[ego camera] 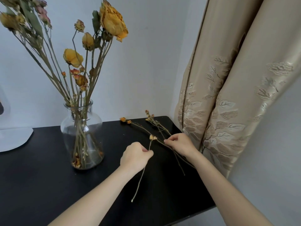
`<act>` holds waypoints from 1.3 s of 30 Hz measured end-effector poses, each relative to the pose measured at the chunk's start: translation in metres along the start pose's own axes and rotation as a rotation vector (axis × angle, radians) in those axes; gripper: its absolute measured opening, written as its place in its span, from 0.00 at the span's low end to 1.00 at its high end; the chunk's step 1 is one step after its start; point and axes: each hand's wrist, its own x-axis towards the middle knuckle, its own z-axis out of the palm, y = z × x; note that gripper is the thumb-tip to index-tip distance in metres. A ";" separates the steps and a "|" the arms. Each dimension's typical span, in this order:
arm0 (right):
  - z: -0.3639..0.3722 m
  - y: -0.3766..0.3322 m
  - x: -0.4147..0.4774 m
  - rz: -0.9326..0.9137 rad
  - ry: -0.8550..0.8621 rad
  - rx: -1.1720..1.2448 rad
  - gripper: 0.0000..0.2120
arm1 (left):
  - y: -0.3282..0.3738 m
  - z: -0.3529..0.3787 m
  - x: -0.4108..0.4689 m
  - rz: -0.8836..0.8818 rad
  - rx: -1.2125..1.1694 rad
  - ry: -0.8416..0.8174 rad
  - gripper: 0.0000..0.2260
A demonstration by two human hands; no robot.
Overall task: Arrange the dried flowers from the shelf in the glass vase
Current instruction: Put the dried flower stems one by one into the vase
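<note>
— Nearest, that single stem [139,181]: why held apart?
— Left hand [136,154] pinches it, fingers curled, probably untangling it. Right hand [181,144] pinches the remaining stems [144,129], steadying them on the black shelf [40,168].
— And the glass vase [96,124]?
— Far left, upright, already holding most flowers [112,22].

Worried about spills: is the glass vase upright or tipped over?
Upright. The glass vase stands on its base on the black surface, mouth up, with dried flowers rising out of it.
</note>
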 end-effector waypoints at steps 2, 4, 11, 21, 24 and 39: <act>-0.003 -0.012 -0.005 -0.034 0.013 0.102 0.05 | -0.001 -0.020 -0.004 0.093 -0.126 0.099 0.07; -0.005 -0.029 -0.010 -0.087 0.025 0.200 0.06 | -0.002 -0.040 -0.009 0.167 -0.263 0.218 0.05; 0.013 -0.110 -0.033 -0.337 -0.004 0.485 0.06 | -0.010 -0.108 -0.042 0.378 -0.469 0.437 0.04; 0.033 -0.177 -0.059 -0.518 0.044 0.670 0.07 | -0.003 -0.205 -0.059 0.552 -0.558 0.825 0.06; 0.033 -0.185 -0.061 -0.545 0.051 0.661 0.07 | 0.005 -0.213 -0.050 0.559 -0.606 0.855 0.05; 0.035 -0.190 -0.057 -0.565 0.043 0.622 0.07 | 0.021 -0.215 -0.030 0.666 -0.697 0.880 0.06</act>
